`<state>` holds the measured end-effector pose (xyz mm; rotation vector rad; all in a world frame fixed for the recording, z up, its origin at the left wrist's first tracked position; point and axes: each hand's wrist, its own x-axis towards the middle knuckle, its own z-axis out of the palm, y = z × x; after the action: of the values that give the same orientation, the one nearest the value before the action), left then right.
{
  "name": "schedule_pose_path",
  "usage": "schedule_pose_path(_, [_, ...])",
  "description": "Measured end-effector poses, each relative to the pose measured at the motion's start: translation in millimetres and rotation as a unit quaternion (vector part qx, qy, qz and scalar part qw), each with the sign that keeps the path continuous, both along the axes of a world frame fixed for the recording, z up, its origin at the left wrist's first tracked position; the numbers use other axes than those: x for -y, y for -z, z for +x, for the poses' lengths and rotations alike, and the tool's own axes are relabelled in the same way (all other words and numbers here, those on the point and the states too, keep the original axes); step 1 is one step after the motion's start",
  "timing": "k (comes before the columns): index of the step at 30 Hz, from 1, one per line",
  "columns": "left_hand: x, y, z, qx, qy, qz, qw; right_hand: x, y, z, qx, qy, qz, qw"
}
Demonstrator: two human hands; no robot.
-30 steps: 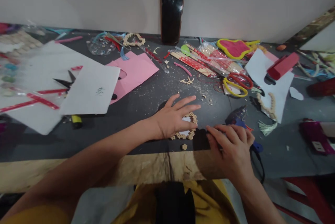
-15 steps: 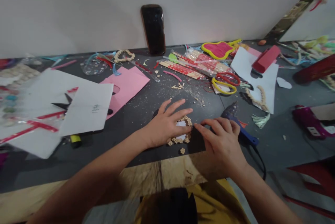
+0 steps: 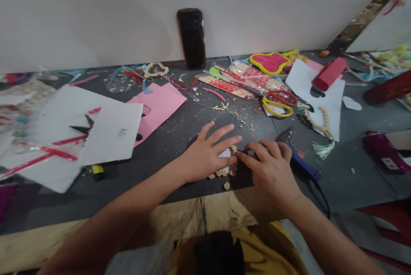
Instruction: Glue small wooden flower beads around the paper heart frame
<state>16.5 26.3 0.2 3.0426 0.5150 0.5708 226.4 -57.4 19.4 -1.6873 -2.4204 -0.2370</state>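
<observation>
Light touch at the flower-edged card [image 3: 225, 153]

Card lay at the tabletop's [image 3: 337, 176] near middle. Left hand [image 3: 207, 157] spread across it; right hand [image 3: 272, 168] curled at its right rim, any pinch impossible to tell. Judged best: left steady, right gentle, rim flowers [image 3: 221, 173] undisturbed.

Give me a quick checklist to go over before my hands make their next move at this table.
1. Left hand over the bead ring: ok, fingers spread, thumb across it.
2. Right hand at the ring: ok, fingertips are at its right edge.
3. Piece gripped in the right fingers: cannot tell, too small and partly hidden.
4. All flowers in the ring: not ok, one loose flower lies apart on the near side.
5. Glue gun cool: cannot tell; it lies close beside the right hand.
6. Scissors away from both hands: ok, farther back.
</observation>
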Motion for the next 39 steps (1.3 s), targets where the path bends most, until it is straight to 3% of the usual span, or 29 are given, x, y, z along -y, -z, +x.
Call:
schedule_pose_path(6, [-1.7,-5.9,-1.8,0.001,0.002,0.032,0.999,0.7,0.3,0.6,0.001,-0.006,0.012,1.000])
schedule_pose_path(15, [-5.5,-11.8,-7.1,0.006,-0.004,-0.044,0.999,0.3,-3.9,2.0,-0.052,0.000,0.002,0.999])
schedule_pose_path(19, [-5.8,-17.5,-12.3,0.004,-0.019,-0.054,0.998,19.4,-7.8,6.3,-0.111,-0.012,0.030,0.993])
schedule_pose_path(21, [-5.8,-22.1,-15.4,0.005,-0.044,-0.053,0.998,35.1,-6.3,4.6,-0.139,-0.013,0.008,0.990])
schedule_pose_path(24, [-0.6,-28.3,-17.4,-0.005,-0.065,-0.069,0.995,52.5,3.0,-2.5,-0.141,-0.029,-0.034,0.989])
schedule_pose_path(27, [13.6,-31.2,-14.7,-0.023,-0.055,-0.094,0.994,52.9,14.6,-8.1,-0.135,0.002,-0.057,0.989])
schedule_pose_path(32, [39.6,-28.9,-10.0,-0.029,-0.111,-0.126,0.985,36.9,21.6,-8.0,-0.158,0.016,-0.075,0.984])
schedule_pose_path(39, [54.7,-16.3,-20.1,0.011,-0.244,-0.144,0.959,32.8,28.7,-8.9,-0.144,-0.017,-0.113,0.983])
